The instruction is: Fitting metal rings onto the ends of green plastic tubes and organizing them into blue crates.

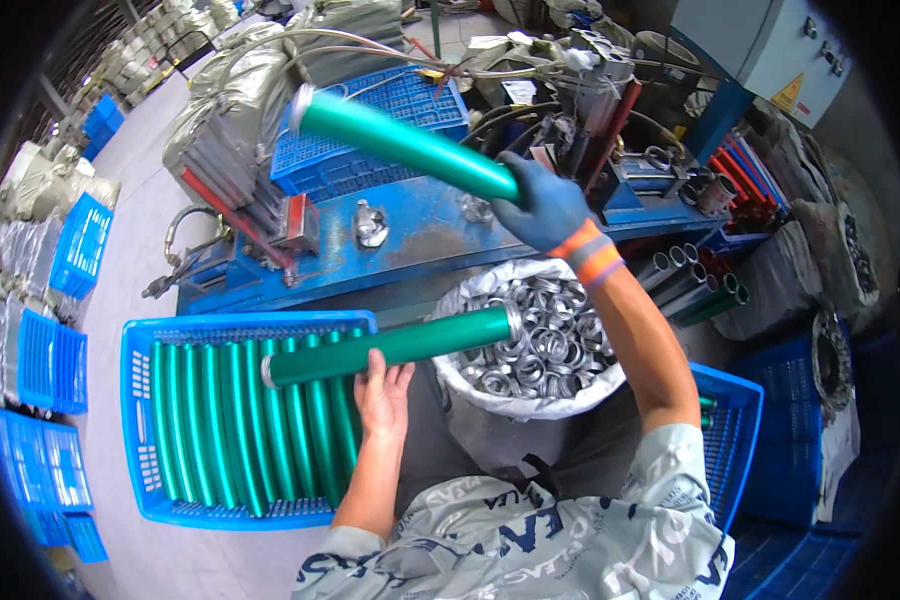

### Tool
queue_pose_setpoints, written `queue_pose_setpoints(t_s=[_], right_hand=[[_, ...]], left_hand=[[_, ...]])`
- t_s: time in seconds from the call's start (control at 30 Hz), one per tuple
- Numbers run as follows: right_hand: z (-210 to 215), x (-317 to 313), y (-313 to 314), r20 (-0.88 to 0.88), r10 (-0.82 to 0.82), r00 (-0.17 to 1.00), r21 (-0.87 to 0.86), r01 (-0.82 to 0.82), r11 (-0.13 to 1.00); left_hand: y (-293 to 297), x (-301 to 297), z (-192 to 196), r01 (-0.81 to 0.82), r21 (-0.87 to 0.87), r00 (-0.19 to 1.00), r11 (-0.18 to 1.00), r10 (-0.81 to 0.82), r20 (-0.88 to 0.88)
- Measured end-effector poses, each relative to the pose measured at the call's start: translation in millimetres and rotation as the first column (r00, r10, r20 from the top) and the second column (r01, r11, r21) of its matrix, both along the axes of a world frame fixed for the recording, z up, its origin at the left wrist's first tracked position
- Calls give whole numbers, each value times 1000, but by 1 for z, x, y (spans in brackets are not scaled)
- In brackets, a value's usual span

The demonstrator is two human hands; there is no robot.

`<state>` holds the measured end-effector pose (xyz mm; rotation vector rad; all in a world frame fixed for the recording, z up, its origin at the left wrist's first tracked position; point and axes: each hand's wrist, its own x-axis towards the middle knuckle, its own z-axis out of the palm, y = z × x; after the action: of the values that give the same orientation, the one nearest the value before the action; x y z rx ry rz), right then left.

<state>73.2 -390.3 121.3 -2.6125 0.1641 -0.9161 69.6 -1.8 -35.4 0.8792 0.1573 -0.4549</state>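
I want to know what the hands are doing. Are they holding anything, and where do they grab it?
Yes. The gloved right hand grips one green tube at its near end. The bare left hand holds another green tube around its middle.

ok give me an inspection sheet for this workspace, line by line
surface: blue metal workbench, worn, scuffed top.
job's things: two green tubes; one held over the blue crate of green tubes, the other raised above the bench.
clutter: white bag of metal rings; grey and green tubes stacked at right.
grippers: left hand bare, gripping the lower tube; right hand in a blue glove, gripping the raised tube.
cables: hoses hang at the bench's left end.
surroundings: stacked blue crates, grey control box.
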Motion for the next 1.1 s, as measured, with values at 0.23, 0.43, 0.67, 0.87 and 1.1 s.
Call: queue_pose_setpoints(t_s=[0.23, 0.43, 0.67, 0.87, 1.1], right_hand=[[-24, -228, -7, 412, -203, 889, 779, -227, 585], [-73, -349, 63, 333, -428, 840, 862, -88, 499], [-77, -383, 90, 247, -411, 878, 933, -101, 346], [-94, -373, 105, 232, -456, 859, 971, -178, 159], [-109, -460, 85, 67, -615, 786, 978, 70, 196]], left_hand=[[-195, 89, 39, 109, -48, 990, 993, -104, 94], [-270, 218, -13, -3, 59, 999, 998, 6, -53], [-289, 240, -48, 17, 175, 996, 984, 0, -93], [-269, 217, -27, 225, 243, 974, 944, -216, -65], [-162, 134, -44, 184, 303, 965, 935, -230, 124]])
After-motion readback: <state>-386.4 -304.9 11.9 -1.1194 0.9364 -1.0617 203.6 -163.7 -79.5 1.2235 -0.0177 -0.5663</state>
